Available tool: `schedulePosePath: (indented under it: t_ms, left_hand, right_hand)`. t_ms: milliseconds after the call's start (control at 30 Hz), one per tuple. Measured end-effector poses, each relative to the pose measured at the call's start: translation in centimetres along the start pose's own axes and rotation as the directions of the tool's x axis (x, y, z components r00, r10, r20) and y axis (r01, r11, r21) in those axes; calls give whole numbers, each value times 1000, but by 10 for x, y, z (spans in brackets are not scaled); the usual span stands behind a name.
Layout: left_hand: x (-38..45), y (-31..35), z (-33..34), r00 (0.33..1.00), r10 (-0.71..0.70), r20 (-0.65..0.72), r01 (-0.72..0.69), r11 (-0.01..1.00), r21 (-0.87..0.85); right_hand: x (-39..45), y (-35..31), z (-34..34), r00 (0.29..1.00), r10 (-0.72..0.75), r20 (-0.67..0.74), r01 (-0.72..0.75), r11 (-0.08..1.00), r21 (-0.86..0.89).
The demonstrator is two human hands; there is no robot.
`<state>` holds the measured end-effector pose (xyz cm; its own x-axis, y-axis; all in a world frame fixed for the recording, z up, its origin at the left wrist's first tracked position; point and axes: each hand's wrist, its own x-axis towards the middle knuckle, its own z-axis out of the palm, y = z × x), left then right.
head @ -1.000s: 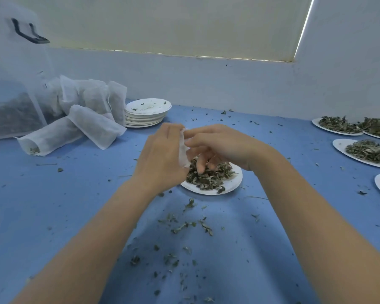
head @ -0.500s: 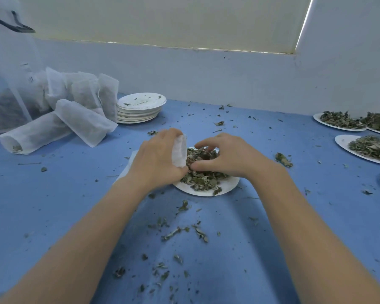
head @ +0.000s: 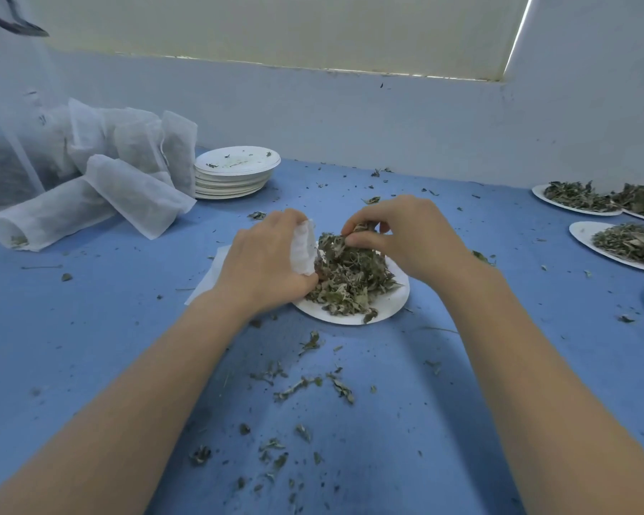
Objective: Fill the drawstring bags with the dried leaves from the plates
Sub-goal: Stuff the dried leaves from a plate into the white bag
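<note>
The task looks partly done. At about ten o'clock from the working plate (head: pixel 354 317), several white filled drawstring bags (head: pixel 127 172) lie in a heap against the wall, and just beside them stands a stack of emptied plates (head: pixel 235 176) with only crumbs on top. At about three o'clock, well apart from the hands, at least three full plates of leaves (head: pixel 625 243) wait, and the rim of one more plate shows at the frame edge. So a good part of the work is left.

The working plate lies in the centre of the blue table (head: pixel 90 347) and carries a heap of dried leaves (head: pixel 350 276). The left hand (head: pixel 268 265) is at nine o'clock of the heap; its fingers are curled round the mouth of an open drawstring bag (head: pixel 303 247), which touches the leaves. The rest of this bag trails out under the wrist toward eight o'clock. The right hand (head: pixel 406 236) is over the heap at one o'clock, and its thumb and fingers pinch a tuft of leaves from the top. It seems the bag holds little so far, but its inside is hidden. Loose scattered leaf bits (head: pixel 305 388) lie at six o'clock, between the forearms.
</note>
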<state>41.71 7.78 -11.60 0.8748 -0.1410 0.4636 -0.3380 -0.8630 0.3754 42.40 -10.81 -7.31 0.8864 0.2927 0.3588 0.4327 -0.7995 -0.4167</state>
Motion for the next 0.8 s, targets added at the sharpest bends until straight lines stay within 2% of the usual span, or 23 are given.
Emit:
schedulePosePath:
  t_ms: [233, 600, 800]
  left_hand:
    - [1, 1, 1, 1000, -22, -1, 22, 999, -23]
    - [0, 7, 3, 999, -25, -34, 22, 995, -94]
    - [0, 11, 1, 999, -11, -45, 5, 991, -132]
  right_hand:
    - [-3, -12, -3, 999, -41, -10, 42, 983, 178]
    - [-2, -25, 4, 995, -78, 62, 73, 994, 83]
    - [-1, -26, 11, 998, -67, -7, 68, 992, 109]
